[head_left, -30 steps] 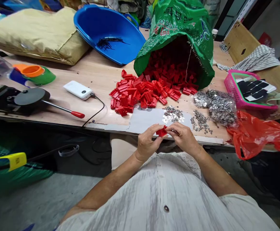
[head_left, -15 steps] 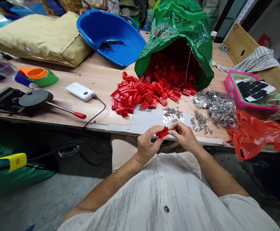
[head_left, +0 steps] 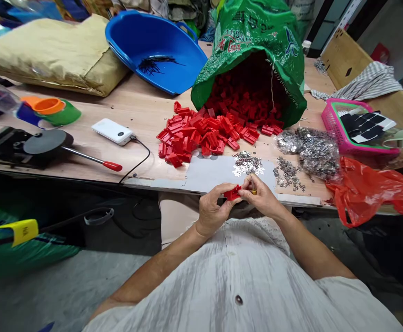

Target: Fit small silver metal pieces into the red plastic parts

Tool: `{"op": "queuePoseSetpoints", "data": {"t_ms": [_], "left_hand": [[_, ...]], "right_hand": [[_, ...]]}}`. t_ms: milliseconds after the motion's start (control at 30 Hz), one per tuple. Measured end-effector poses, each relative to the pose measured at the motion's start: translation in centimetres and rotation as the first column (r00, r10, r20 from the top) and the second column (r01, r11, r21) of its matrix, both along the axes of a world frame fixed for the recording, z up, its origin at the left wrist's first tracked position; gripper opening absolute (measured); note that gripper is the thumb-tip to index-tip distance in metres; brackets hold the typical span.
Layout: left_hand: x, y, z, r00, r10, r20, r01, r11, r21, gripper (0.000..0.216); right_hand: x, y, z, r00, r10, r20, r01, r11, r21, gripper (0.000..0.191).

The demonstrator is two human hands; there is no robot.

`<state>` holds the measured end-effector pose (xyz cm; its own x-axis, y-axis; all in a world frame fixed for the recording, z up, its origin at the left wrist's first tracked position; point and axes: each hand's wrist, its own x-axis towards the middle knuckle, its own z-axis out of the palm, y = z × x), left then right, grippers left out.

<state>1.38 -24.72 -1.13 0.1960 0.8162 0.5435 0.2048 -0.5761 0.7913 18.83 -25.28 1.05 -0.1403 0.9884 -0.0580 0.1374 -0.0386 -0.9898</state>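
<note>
- So the red piece (head_left: 231,193) is up in the air between both hands, right by the table's near edge, in front of the person's shirt (head_left: 222,272).
- Long axis goes roughly left to right across the view, with the right end kicked up a bit toward the table (head_left: 156,177). Can't really tell which way its hollow side faces, too small.
- Left hand (head_left: 215,207) has its left end pinched: fingers curl over the far side, thumb sits on the near side. Middle part shows between them.
- Right hand (head_left: 259,196) has thumb and fingertips drawn together at the right end, touching it. Can't tell if they're gripping the red thing itself or some tiny part.
- Just past the hands there's a grey sheet (head_left: 204,174) with small metal bits (head_left: 248,163) on it, and a heap of similar red pieces (head_left: 187,133) behind.
</note>
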Motion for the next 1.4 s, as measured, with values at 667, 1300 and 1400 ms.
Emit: {"op": "queuePoseSetpoints", "data": {"t_ms": [667, 1300, 1400], "left_hand": [[-3.0, -2.4, -1.2, 0.873, -0.195, 0.446, 0.379, 0.847, -0.372, 0.035], [-2.7, -0.4, -0.3, 0.664, 0.226, 0.713, 0.479, 0.603, -0.638, 0.041], [-2.6, -0.3, -0.2, 0.681, 0.210, 0.702, 0.462, 0.621, -0.633, 0.041]], "right_hand": [[-0.8, -3.6, -1.4, 0.907, 0.156, -0.392, -0.310, 0.876, -0.369, 0.047], [-0.5, 1.8, -2.8, 0.732, -0.030, 0.680, -0.113, 0.980, 0.164, 0.008], [-0.4, 1.5, -2.1, 0.870, -0.016, 0.493, -0.084, 0.980, 0.180, 0.006]]}}
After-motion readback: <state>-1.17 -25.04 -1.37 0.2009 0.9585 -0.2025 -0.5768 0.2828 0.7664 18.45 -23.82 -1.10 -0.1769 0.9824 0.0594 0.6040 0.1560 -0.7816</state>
